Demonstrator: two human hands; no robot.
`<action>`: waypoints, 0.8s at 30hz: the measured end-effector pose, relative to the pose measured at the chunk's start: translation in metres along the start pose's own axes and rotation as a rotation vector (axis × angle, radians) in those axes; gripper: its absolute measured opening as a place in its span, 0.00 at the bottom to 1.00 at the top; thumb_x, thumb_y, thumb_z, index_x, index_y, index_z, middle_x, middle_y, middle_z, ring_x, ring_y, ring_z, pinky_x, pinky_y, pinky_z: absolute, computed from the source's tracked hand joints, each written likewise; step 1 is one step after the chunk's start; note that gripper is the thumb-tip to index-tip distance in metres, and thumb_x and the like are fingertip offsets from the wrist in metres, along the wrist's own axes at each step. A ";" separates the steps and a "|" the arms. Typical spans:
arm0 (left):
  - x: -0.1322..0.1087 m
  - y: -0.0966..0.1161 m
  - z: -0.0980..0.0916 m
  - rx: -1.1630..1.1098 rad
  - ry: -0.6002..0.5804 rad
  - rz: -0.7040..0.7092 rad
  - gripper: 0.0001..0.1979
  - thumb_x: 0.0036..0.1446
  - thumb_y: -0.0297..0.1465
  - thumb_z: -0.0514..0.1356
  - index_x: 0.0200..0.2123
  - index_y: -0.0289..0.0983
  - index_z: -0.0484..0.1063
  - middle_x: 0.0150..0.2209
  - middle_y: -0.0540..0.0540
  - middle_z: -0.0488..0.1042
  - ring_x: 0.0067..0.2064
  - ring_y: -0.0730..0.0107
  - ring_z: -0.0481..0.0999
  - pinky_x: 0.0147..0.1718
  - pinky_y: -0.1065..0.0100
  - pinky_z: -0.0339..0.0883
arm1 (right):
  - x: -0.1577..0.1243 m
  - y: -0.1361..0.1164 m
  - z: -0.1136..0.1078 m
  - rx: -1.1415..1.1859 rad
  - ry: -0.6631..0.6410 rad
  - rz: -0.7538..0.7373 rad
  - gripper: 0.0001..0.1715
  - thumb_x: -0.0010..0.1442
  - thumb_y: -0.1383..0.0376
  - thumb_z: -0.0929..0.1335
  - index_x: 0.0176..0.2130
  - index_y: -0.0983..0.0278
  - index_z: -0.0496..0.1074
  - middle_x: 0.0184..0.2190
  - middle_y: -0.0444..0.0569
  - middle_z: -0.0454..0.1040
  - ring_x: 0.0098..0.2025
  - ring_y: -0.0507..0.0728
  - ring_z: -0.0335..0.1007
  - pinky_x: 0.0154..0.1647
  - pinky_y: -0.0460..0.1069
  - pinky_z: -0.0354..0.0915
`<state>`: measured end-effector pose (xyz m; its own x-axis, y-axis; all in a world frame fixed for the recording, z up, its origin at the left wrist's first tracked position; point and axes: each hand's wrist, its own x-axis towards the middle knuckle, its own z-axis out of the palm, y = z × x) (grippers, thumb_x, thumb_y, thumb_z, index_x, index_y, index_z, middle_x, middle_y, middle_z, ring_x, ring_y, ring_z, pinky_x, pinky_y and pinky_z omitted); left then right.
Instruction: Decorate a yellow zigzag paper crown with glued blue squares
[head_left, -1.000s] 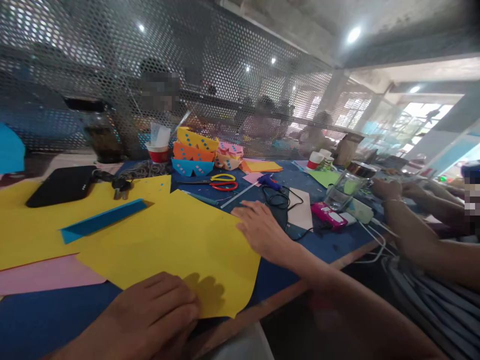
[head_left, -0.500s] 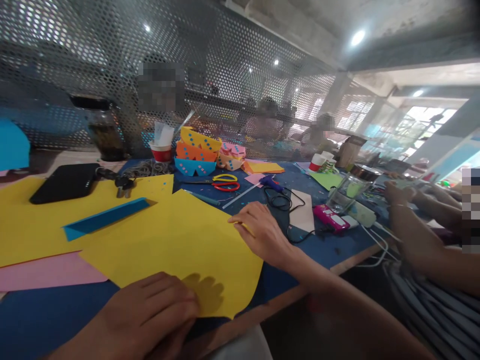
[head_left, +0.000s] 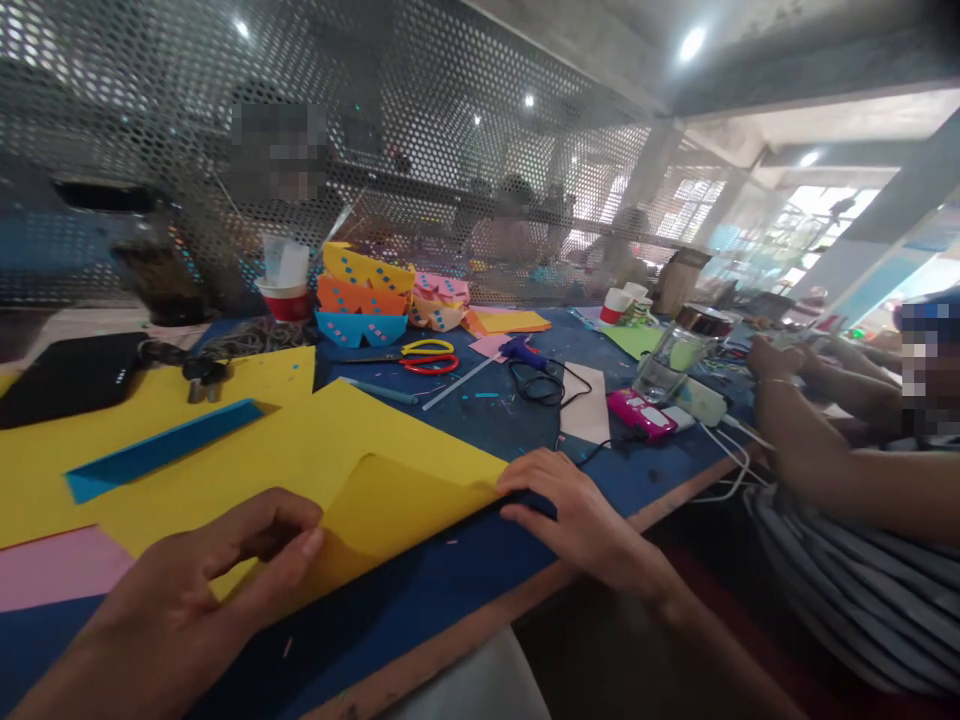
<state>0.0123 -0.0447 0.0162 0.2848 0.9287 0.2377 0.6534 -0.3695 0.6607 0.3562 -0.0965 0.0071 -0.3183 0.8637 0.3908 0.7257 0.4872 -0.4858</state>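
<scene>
A large sheet of yellow paper [head_left: 405, 500] lies before me with its near edge lifted and curling over away from me. My left hand [head_left: 225, 570] pinches that edge between thumb and fingers at the lower left. At the sheet's right end, my right hand [head_left: 562, 500] has its fingertips on the paper's corner, thumb below and fingers above. Left of the sheet, a folded blue paper strip [head_left: 165, 450] rests on more yellow paper. Pink paper [head_left: 60, 570] shows beneath at the far left.
Scissors [head_left: 427, 356], a glue gun [head_left: 525, 352] with its cord, and decorated paper crowns [head_left: 361, 328] stand or lie behind the sheet. A black phone [head_left: 71, 380] and keys [head_left: 204, 380] are at left. A glass jar [head_left: 675, 355] and another person's arm [head_left: 787, 430] are at right.
The yellow sheet's near edge has come up off the table and folded away from me. My left hand has turned to pinch it; my right hand has moved nearer. The view has shifted slightly right.
</scene>
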 end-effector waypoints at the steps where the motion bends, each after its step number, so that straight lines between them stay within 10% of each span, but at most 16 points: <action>1: 0.003 -0.001 -0.001 -0.009 -0.009 -0.026 0.20 0.62 0.53 0.56 0.33 0.44 0.76 0.31 0.53 0.81 0.33 0.65 0.79 0.29 0.72 0.70 | 0.000 0.000 0.000 0.000 0.009 0.004 0.05 0.72 0.63 0.72 0.48 0.59 0.77 0.47 0.46 0.82 0.52 0.57 0.75 0.57 0.54 0.63; 13: 0.059 -0.023 0.003 -0.044 -0.179 -0.194 0.24 0.48 0.57 0.59 0.35 0.44 0.71 0.32 0.47 0.85 0.37 0.54 0.86 0.34 0.65 0.75 | 0.001 0.011 0.004 -0.050 0.073 0.121 0.07 0.67 0.71 0.74 0.44 0.61 0.77 0.46 0.47 0.79 0.49 0.59 0.74 0.55 0.56 0.64; 24: 0.040 -0.010 -0.001 0.097 -0.144 -0.055 0.18 0.61 0.49 0.59 0.39 0.46 0.83 0.39 0.52 0.86 0.39 0.59 0.83 0.40 0.67 0.74 | 0.035 -0.011 -0.008 -0.036 -0.061 0.029 0.14 0.77 0.67 0.62 0.57 0.58 0.73 0.55 0.51 0.79 0.58 0.60 0.73 0.61 0.59 0.66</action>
<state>0.0163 -0.0040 0.0197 0.3398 0.9357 0.0944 0.7330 -0.3264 0.5969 0.3419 -0.0729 0.0326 -0.3322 0.8843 0.3283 0.7565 0.4576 -0.4672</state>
